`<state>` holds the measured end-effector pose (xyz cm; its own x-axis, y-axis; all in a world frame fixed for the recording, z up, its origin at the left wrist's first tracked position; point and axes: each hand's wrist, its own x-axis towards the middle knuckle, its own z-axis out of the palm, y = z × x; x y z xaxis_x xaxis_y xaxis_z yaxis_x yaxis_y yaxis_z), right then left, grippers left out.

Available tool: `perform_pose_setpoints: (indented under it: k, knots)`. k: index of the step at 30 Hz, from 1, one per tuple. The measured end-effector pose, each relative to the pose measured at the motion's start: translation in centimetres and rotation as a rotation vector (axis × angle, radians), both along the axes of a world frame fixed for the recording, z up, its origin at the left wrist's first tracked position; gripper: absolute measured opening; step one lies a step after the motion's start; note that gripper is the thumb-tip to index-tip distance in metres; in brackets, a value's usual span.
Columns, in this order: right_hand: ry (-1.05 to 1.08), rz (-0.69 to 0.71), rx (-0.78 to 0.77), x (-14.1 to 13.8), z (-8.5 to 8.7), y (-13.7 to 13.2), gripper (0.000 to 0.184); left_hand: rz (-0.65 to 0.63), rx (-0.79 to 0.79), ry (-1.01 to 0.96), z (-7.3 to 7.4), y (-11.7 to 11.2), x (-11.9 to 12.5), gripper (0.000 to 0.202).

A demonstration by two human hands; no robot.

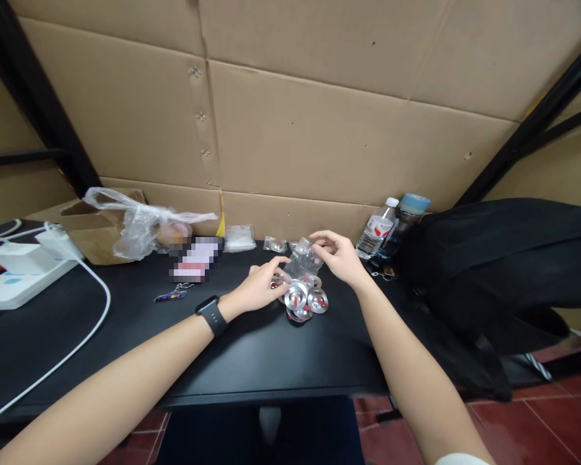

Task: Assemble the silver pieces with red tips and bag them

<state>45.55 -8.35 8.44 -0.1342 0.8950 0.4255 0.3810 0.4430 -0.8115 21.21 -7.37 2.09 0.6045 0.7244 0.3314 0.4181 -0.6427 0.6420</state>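
Several shiny metal discs with red marks [295, 296] lie in an overlapping pile on the black desk. Just behind them is a clear plastic bag [304, 259]. My left hand [261, 285] reaches in from the left, thumb at the edge of the pile and fingers apart near the bag; discs show in the gap between. On the bag's upper right side, the bent fingers of my right hand [339, 257] pinch the plastic. Their tips are partly hidden.
A small bagged disc [275, 245] and a stack of clear bags [239, 238] lie at the back. Bottles [377, 227] and a black backpack [503, 278] stand right. Left are a phone [196, 259], a cardboard box [94, 236] and a power strip [26, 278].
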Motion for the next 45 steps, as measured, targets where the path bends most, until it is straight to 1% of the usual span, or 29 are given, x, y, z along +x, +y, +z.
perform_pose_setpoints:
  k: [2, 4, 5, 6, 7, 9, 11, 12, 13, 15, 19, 22, 24, 25, 27, 29, 31, 33, 36, 38, 41, 43, 45]
  knots:
    - [0.066, -0.045, -0.011, 0.0, -0.3, 0.4, 0.032, 0.068, 0.102, -0.012, 0.0, 0.0, -0.1, 0.061]
    - [0.149, -0.084, -0.033, -0.1, -0.7, 0.8, 0.033, 0.119, 0.256, -0.014, 0.1, 0.0, -0.2, 0.075]
    - [0.202, -0.094, -0.054, -0.2, -1.0, 1.0, 0.034, 0.124, 0.335, -0.005, 0.2, 0.0, -0.3, 0.078]
    - [0.259, -0.091, -0.083, -0.4, -1.2, 1.1, 0.036, 0.119, 0.41, 0.011, 0.3, 0.0, -0.4, 0.076]
    - [0.315, -0.075, -0.117, -0.6, -1.5, 1.1, 0.037, 0.11, 0.476, 0.03, 0.4, 0.0, -0.4, 0.071]
    - [0.4, -0.016, -0.188, -1.2, -1.8, 1.1, 0.041, 0.107, 0.582, 0.061, 0.6, -0.1, -0.6, 0.05]
    - [0.434, 0.046, -0.236, -1.8, -2.1, 1.0, 0.043, 0.109, 0.642, 0.082, 0.8, -0.1, -0.7, 0.031]
    - [0.436, 0.064, -0.248, -2.0, -2.2, 0.9, 0.044, 0.1, 0.657, 0.092, 0.8, -0.2, -0.7, 0.025]
    - [0.431, 0.072, -0.254, -2.2, -2.3, 0.9, 0.043, 0.081, 0.666, 0.104, 0.9, -0.2, -0.8, 0.023]
    - [0.414, 0.059, -0.243, -2.4, -2.4, 0.9, 0.041, 0.028, 0.67, 0.139, 1.2, -0.3, -0.9, 0.025]
    - [0.359, 0.006, -0.16, -2.1, -2.4, 0.9, 0.035, -0.06, 0.679, 0.233, 1.8, -0.6, -0.8, 0.031]
    - [0.283, 0.048, -0.105, -1.9, -2.3, 0.7, 0.036, -0.077, 0.695, 0.28, 1.9, -0.3, -0.8, 0.031]
    - [0.238, 0.086, -0.078, -1.7, -2.4, 1.0, 0.034, -0.023, 0.691, 0.292, 1.8, 0.5, -1.1, 0.03]
    - [0.215, 0.085, -0.068, -1.5, -2.6, 1.4, 0.032, 0.031, 0.686, 0.289, 1.8, 1.0, -1.5, 0.029]
    - [0.138, 0.022, -0.041, -0.7, -3.1, 2.7, 0.028, 0.185, 0.668, 0.266, 1.7, 2.3, -2.6, 0.03]
    - [-0.029, -0.088, 0.011, 0.3, -4.0, 4.5, 0.021, 0.349, 0.643, 0.249, 1.7, 3.6, -4.1, 0.032]
    - [-0.245, -0.18, 0.082, 1.4, -4.9, 6.4, 0.019, 0.472, 0.618, 0.277, 1.6, 4.8, -5.4, 0.035]
    - [-0.444, -0.181, 0.114, 2.2, -5.7, 8.0, 0.03, 0.539, 0.575, 0.334, 1.3, 5.6, -6.3, 0.037]
    - [-0.68, -0.149, 0.072, 2.6, -6.5, 9.4, 0.051, 0.548, 0.491, 0.43, 0.3, 6.5, -6.8, 0.039]
    - [-0.758, -0.132, 0.018, 2.5, -6.9, 9.9, 0.055, 0.534, 0.443, 0.485, -0.4, 6.9, -6.8, 0.044]
    - [-0.775, -0.136, -0.019, 2.4, -7.2, 10.1, 0.051, 0.52, 0.398, 0.528, -1.2, 7.3, -6.7, 0.051]
    - [-0.762, -0.164, -0.017, 2.5, -7.3, 9.9, 0.045, 0.518, 0.393, 0.536, -1.3, 7.4, -6.7, 0.052]
    - [-0.75, -0.181, -0.01, 2.7, -7.1, 9.6, 0.037, 0.517, 0.407, 0.545, -1.2, 7.4, -6.7, 0.048]
